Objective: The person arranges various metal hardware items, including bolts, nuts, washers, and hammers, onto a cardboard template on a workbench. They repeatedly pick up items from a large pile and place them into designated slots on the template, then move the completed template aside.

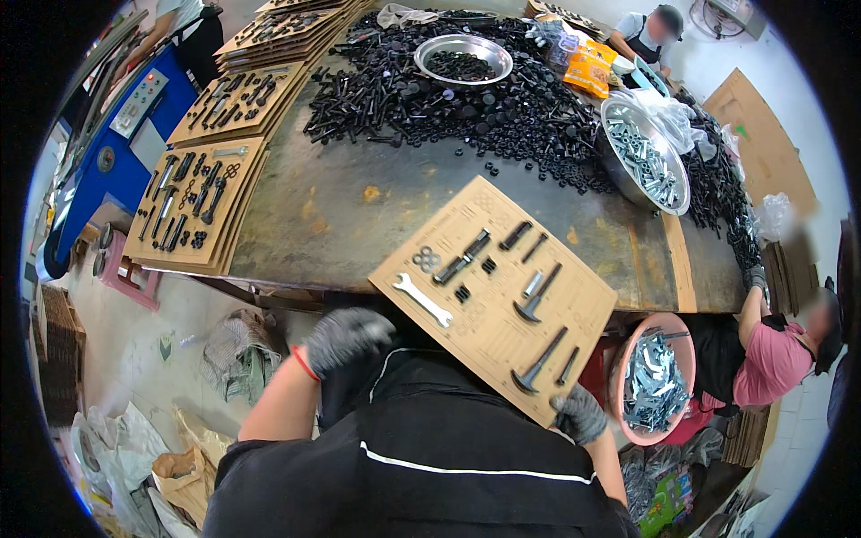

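A brown cardboard panel [502, 345] lies tilted across the table's near edge. On it are a silver wrench [422, 299], a long dark bolt assembly [463, 258], black hammer-shaped pieces [537, 360], a short silver sleeve [533, 283], bolts and small clusters of black nuts [425, 260]. My right hand [581, 414], in a grey glove, is closed on the panel's lower right corner. Apart from the panel, my left hand [348, 341] hovers left of its near-left corner, gloved in grey with a red band at the wrist. Its fingers look bent but are smeared.
Heaped black bolts and nuts [386, 99] cover the table's far side, around two metal bowls [463, 39] [642, 152]. Stacked filled panels [202, 197] stand left. A pink basin [651, 378] of silver parts sits right. Other people work at far right and behind.
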Demonstrator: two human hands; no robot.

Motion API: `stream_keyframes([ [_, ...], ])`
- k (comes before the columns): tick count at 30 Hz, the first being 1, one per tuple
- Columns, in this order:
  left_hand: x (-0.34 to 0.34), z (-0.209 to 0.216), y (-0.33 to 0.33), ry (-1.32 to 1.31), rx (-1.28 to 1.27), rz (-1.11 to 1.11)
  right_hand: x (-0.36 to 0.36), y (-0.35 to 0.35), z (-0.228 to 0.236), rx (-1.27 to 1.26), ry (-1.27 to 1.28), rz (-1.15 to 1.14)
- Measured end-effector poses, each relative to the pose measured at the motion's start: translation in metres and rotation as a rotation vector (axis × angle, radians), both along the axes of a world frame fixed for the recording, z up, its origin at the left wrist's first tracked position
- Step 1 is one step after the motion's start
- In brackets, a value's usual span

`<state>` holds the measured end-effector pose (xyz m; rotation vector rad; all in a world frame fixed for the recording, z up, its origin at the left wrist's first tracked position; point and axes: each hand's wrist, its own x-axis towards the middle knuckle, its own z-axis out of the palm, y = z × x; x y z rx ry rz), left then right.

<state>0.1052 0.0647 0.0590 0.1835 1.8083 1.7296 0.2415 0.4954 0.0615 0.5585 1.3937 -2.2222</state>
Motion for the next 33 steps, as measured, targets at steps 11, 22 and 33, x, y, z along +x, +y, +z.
stream_keyframes([
  [11,0.027,-0.028,0.019,-0.173,0.177,0.313,-0.088,-0.14,-0.016,-0.175,-0.157,0.64],
  [22,-0.051,0.006,-0.071,-0.068,-0.294,0.238,-0.29,-0.091,0.035,0.924,0.64,0.603],
  [33,-0.286,0.066,0.021,0.747,-0.61,0.303,-0.508,-0.139,0.013,1.837,0.623,0.299],
])
